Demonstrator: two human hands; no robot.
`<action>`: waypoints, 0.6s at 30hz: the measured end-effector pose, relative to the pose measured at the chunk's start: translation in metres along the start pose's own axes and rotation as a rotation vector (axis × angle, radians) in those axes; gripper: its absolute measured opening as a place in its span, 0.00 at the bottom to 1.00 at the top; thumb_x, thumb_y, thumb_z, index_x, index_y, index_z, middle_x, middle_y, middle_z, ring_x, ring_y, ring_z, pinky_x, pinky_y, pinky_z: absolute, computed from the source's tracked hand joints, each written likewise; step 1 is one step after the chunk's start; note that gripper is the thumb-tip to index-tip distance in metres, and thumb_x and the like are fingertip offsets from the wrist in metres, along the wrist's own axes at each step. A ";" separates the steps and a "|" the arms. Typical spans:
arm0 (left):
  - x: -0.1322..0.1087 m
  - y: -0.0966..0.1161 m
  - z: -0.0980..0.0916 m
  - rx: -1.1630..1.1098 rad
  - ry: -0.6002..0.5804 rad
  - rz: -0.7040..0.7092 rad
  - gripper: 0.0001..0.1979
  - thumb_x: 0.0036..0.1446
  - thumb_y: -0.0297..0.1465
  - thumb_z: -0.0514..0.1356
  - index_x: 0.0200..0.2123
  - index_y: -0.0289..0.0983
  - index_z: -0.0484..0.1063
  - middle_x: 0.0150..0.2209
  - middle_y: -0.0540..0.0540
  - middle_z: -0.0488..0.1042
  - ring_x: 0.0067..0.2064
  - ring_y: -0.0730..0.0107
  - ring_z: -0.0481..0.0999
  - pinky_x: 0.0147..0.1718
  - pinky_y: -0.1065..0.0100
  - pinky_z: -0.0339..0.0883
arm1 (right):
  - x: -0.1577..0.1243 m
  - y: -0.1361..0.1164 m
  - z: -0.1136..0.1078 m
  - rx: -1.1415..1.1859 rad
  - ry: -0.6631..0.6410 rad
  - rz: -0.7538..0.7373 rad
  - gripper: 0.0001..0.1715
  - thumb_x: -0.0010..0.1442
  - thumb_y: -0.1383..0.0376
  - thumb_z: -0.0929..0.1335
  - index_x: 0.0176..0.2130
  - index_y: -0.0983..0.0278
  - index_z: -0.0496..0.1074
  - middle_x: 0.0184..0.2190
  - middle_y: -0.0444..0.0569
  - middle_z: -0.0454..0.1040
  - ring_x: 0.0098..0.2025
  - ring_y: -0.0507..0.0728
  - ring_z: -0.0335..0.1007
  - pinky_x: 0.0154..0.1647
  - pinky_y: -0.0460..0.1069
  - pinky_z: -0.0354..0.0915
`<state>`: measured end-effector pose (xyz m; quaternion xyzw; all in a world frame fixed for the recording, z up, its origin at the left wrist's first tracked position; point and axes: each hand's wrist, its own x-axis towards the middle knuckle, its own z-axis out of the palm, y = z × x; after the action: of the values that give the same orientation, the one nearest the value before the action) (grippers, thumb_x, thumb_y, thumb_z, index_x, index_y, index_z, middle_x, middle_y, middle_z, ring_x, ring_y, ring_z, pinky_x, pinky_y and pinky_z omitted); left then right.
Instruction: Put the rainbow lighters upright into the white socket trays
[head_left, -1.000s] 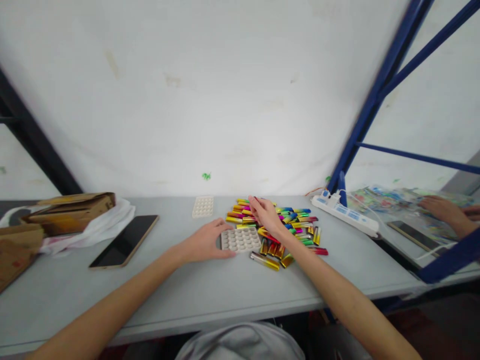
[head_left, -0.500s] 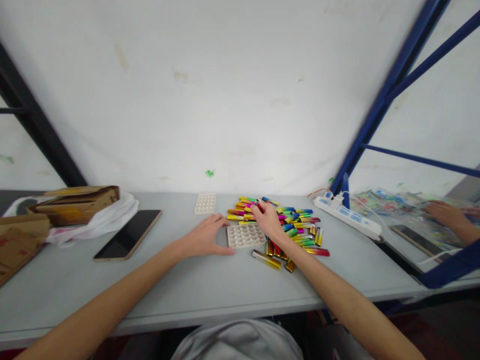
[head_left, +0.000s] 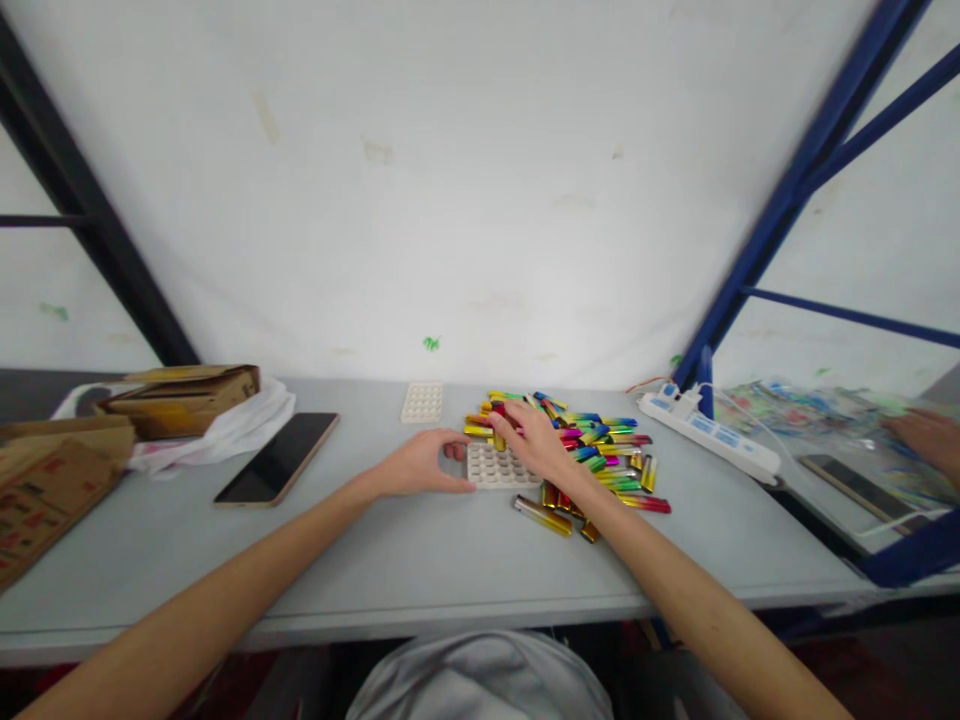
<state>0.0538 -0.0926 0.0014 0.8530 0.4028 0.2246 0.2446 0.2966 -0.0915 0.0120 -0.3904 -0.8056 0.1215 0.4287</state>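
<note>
My left hand (head_left: 420, 463) is at the left end of a white tray with rows of round holes (head_left: 491, 468), thumb at its front corner and fingers curled at its back corner. Between the fingertips of my right hand (head_left: 534, 440) is a shiny red-and-gold lighter (head_left: 499, 430), held nearly upright over the tray's back edge. Behind and to the right of the tray lies a loose pile of metallic, many-coloured lighters (head_left: 611, 460), partly covered by my right hand and forearm. One silver-and-gold lighter (head_left: 543, 515) lies in front of the tray.
A second white holed tray (head_left: 422, 403) lies near the wall. On the left are a phone (head_left: 279, 458), cardboard boxes (head_left: 184, 405) and a white plastic bag (head_left: 251, 425). A power strip (head_left: 709, 437) lies at right beside a blue frame. Beyond it, another person's hand (head_left: 926, 438) shows.
My right hand has drawn back from the pile with a lighter, now tipped upright over the tray. My left fingers have curled in at the tray. The whole view has shifted slightly.
</note>
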 end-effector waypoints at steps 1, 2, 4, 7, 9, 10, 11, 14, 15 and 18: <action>0.000 0.000 0.000 -0.019 0.002 -0.009 0.33 0.44 0.48 0.74 0.50 0.36 0.79 0.42 0.44 0.81 0.42 0.55 0.79 0.46 0.60 0.72 | 0.000 0.001 0.001 -0.022 -0.022 0.014 0.27 0.75 0.47 0.61 0.30 0.60 0.65 0.28 0.45 0.70 0.32 0.56 0.65 0.37 0.50 0.62; 0.000 -0.001 0.000 -0.035 0.005 -0.017 0.33 0.43 0.48 0.74 0.50 0.36 0.79 0.42 0.44 0.81 0.42 0.56 0.79 0.46 0.60 0.72 | -0.001 0.003 0.002 -0.033 -0.041 0.030 0.27 0.75 0.47 0.61 0.30 0.60 0.65 0.26 0.44 0.69 0.29 0.55 0.64 0.34 0.50 0.61; 0.001 -0.002 0.001 -0.065 0.009 -0.034 0.34 0.42 0.48 0.75 0.50 0.35 0.79 0.41 0.44 0.81 0.42 0.56 0.79 0.46 0.59 0.72 | -0.001 0.007 0.006 -0.055 -0.072 0.038 0.28 0.75 0.47 0.61 0.30 0.61 0.67 0.27 0.45 0.71 0.29 0.55 0.65 0.33 0.49 0.59; 0.003 -0.006 0.001 -0.105 -0.004 -0.047 0.35 0.41 0.48 0.75 0.50 0.35 0.79 0.40 0.45 0.81 0.42 0.56 0.78 0.46 0.60 0.72 | 0.001 0.014 0.011 -0.134 -0.128 -0.004 0.26 0.76 0.49 0.62 0.32 0.62 0.69 0.29 0.47 0.73 0.32 0.56 0.68 0.35 0.49 0.60; 0.004 -0.008 0.002 -0.117 -0.012 -0.050 0.34 0.40 0.48 0.75 0.49 0.36 0.80 0.40 0.46 0.80 0.42 0.57 0.78 0.45 0.60 0.72 | 0.002 0.016 0.013 -0.201 -0.160 -0.020 0.24 0.76 0.51 0.63 0.34 0.63 0.70 0.30 0.48 0.74 0.32 0.56 0.68 0.36 0.49 0.60; 0.005 -0.009 0.002 -0.118 -0.016 -0.051 0.34 0.40 0.48 0.75 0.48 0.36 0.80 0.40 0.46 0.80 0.42 0.57 0.77 0.44 0.61 0.72 | 0.003 0.016 0.014 -0.223 -0.177 -0.028 0.22 0.76 0.52 0.64 0.35 0.63 0.70 0.31 0.48 0.74 0.33 0.56 0.69 0.37 0.49 0.60; 0.005 -0.010 0.002 -0.116 -0.021 -0.050 0.34 0.40 0.49 0.75 0.48 0.36 0.80 0.39 0.46 0.79 0.41 0.58 0.77 0.44 0.61 0.71 | 0.004 0.016 0.015 -0.237 -0.198 -0.043 0.21 0.75 0.53 0.64 0.36 0.64 0.71 0.32 0.49 0.75 0.34 0.56 0.69 0.37 0.49 0.61; 0.006 -0.010 0.001 -0.091 -0.044 -0.035 0.35 0.40 0.49 0.75 0.48 0.36 0.79 0.39 0.47 0.78 0.41 0.59 0.75 0.43 0.63 0.69 | 0.005 0.012 0.019 -0.277 -0.274 -0.096 0.19 0.75 0.54 0.65 0.38 0.64 0.74 0.33 0.50 0.76 0.36 0.56 0.71 0.40 0.49 0.63; 0.005 -0.009 0.001 -0.076 -0.049 -0.028 0.34 0.40 0.50 0.75 0.48 0.36 0.79 0.38 0.48 0.77 0.40 0.60 0.75 0.42 0.63 0.69 | 0.006 0.010 0.020 -0.302 -0.287 -0.108 0.20 0.75 0.54 0.65 0.38 0.65 0.75 0.34 0.51 0.77 0.37 0.57 0.72 0.41 0.50 0.64; 0.005 -0.007 -0.003 -0.015 -0.060 -0.019 0.31 0.42 0.50 0.74 0.44 0.36 0.79 0.36 0.50 0.75 0.38 0.62 0.73 0.39 0.65 0.65 | 0.008 0.007 0.019 -0.364 -0.257 -0.137 0.20 0.73 0.51 0.67 0.43 0.65 0.77 0.41 0.56 0.79 0.46 0.61 0.74 0.48 0.52 0.67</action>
<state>0.0513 -0.0843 0.0006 0.8536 0.4017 0.1997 0.2649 0.2826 -0.0781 0.0021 -0.3870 -0.8868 -0.0064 0.2524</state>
